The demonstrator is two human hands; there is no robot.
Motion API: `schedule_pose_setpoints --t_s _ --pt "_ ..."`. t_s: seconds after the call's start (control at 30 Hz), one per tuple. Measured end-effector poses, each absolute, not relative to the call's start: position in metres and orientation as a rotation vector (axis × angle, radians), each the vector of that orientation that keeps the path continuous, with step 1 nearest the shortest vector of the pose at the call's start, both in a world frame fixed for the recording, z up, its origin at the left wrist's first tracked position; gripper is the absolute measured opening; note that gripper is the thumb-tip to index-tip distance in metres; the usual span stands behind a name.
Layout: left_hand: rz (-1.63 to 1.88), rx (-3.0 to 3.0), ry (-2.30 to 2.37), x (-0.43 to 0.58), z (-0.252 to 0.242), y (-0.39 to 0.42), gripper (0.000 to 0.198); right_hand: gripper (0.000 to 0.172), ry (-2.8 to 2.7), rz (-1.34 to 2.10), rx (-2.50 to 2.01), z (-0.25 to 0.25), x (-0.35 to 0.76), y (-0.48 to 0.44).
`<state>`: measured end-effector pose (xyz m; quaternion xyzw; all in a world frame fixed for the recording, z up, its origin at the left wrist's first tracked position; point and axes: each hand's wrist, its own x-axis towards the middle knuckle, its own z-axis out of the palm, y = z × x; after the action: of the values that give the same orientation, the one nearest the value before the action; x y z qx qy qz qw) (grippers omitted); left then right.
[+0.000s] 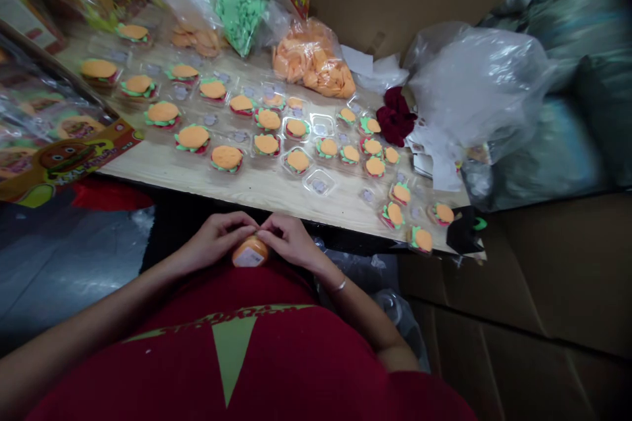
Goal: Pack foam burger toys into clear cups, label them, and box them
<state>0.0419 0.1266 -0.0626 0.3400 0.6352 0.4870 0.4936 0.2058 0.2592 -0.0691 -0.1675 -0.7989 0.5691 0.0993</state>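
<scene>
Close to my body, below the table's front edge, I hold a small clear plastic container [250, 253] with orange inside and a pale label facing up. My left hand [223, 237] pinches its far rim from the left. My right hand [288, 237] pinches the same rim from the right, the fingertips of both nearly meeting. On the table [266, 194] stand many toy burgers [227, 158] in clear trays, each with an orange bun top, green frill and red layer. One clear tray [318, 182] near the front edge has only a small greyish piece in it.
Behind the burgers lie a bag of orange pieces [313, 59] and a bag of green pieces [239, 20]. A dark red cloth [395, 116] sits at right. A printed display box [64, 158] with packed burgers stands at left, and cardboard boxes [523, 276] at right.
</scene>
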Motion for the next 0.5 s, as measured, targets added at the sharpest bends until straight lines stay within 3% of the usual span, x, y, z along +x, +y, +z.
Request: schedule_pose_setpoints --t_s 0.1,0.2,0.5 --pt "1.265 0.609 1.512 0.044 -0.057 0.127 0.031 0.017 -2.255 1.619 -0.638 -0.074 0.208 0.252" --pt "1.268 0.446 1.522 0.054 -0.059 0.122 0.031 0.017 -2.077 1.794 -0.779 -0.086 0.216 0.245" --pt "1.141 0.448 1.492 0.069 -0.052 0.121 0.041 0.015 -2.368 1.909 -0.396 -0.064 0.227 0.279"
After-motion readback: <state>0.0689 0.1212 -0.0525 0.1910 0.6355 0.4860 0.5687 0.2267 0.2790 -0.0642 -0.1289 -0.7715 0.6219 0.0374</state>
